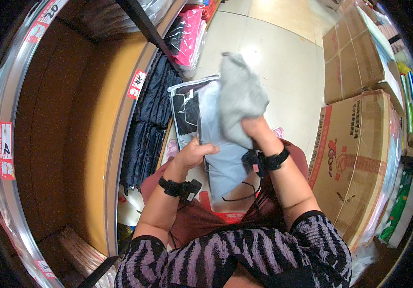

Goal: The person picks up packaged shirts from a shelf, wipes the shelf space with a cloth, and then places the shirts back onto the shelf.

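Note:
My left hand [194,152] grips the left edge of a pale blue clear-plastic garment packet [223,163], thumb on top and fingers hidden underneath. Beside and partly beneath it lies another clear packet with black fabric [185,113] and white lines inside. A grey cloth [241,91] is bunched in my right hand [258,130], over the upper right of the blue packet. The cloth covers most of those fingers. Whether it touches the packet all along, I cannot tell. The packets are above my lap.
At left, wooden shelving [105,120] with price labels runs lengthwise. Folded dark plastic-wrapped goods [144,129] are stacked beside it, with a pink packet [191,36] farther off. Cardboard boxes [348,158] stand close at right. Pale floor tiles [288,62] lie ahead.

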`<state>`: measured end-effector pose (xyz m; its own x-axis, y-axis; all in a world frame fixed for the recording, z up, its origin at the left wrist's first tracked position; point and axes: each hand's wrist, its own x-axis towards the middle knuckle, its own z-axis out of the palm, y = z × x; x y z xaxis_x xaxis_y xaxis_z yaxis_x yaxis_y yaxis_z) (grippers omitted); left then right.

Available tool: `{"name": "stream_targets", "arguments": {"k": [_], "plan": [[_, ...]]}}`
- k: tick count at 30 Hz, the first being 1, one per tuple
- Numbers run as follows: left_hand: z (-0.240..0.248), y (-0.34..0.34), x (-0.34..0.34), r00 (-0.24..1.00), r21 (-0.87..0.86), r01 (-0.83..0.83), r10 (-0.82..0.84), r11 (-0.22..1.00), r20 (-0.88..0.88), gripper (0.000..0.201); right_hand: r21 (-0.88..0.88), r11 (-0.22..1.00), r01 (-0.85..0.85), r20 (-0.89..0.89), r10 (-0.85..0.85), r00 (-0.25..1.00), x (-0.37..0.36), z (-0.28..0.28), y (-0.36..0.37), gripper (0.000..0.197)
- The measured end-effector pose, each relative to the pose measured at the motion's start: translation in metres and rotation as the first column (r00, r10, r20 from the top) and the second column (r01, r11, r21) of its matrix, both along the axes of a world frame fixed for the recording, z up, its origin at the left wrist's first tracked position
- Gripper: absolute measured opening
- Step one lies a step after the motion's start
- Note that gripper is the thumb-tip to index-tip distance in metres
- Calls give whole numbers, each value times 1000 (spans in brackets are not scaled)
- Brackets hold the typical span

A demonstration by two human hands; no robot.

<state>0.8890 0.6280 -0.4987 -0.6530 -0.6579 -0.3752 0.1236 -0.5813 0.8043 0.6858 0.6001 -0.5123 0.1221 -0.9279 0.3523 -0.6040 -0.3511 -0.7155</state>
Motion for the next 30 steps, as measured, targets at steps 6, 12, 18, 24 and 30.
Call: {"name": "stream_targets", "arguments": {"k": [6,12,18,24,30], "plan": [[29,5,10,997,130,-78,75,988,30,46,695,647,-314,718,-646,259,-9,-2,-6,28],[32,0,17,993,107,-119,119,987,12,42,704,710,-19,609,-591,529,-32,-34,13,25],[45,-6,17,966,61,-250,246,966,75,45,508,839,196,704,-536,467,-50,-8,5,20],[29,-13,19,901,-167,-432,433,887,-30,43,665,746,-22,705,-619,346,-36,26,9,41],[42,-31,35,746,-27,-653,637,757,-196,41,674,721,-162,585,-387,712,-22,20,23,44]]}}
